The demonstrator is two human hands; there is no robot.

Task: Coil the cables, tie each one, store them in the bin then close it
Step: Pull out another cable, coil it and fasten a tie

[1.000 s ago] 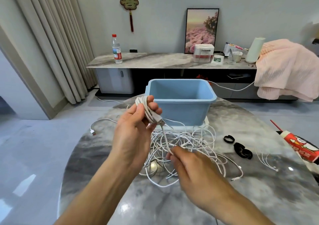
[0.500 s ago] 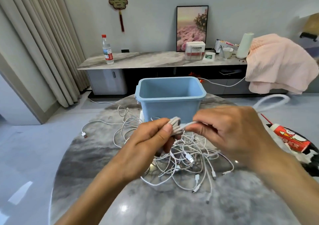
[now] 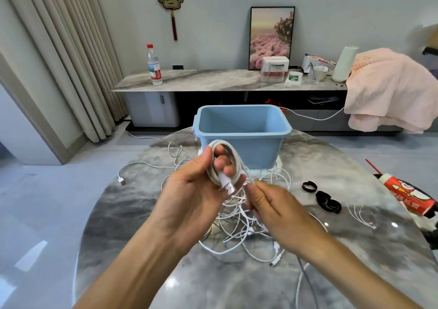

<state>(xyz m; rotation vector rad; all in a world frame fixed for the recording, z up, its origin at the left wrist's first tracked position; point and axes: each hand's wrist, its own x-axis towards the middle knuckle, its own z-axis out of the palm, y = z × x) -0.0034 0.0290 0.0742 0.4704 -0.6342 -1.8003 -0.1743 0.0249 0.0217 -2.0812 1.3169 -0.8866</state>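
The left hand point(image 3: 189, 190) holds a coiled white cable point(image 3: 226, 164) above the middle of the round marble table point(image 3: 142, 249), thumb on one side of the loops and fingers poking through the coil, with the cable's white plug point(image 3: 227, 185) hanging at the coil's 6 o'clock edge. The right hand point(image 3: 267, 204), at about 4 o'clock from the coil, has its fingertips pinched close around a thin strand just beside the plug; how firmly it grips I cannot tell. Beneath both hands lies a loose tangle of white cables point(image 3: 239, 228) spread on the tabletop, one long strand running out toward 9 o'clock and ending in a connector point(image 3: 121, 181). The open blue bin point(image 3: 241, 135) stands at 12 o'clock from the hands, upright, on a white lid-like base. At 3 o'clock from the tangle lie black cable ties point(image 3: 326, 200), and past them a thin white earphone cable point(image 3: 360, 216). A red can point(image 3: 408, 196) lies at the table's edge near 3 o'clock.
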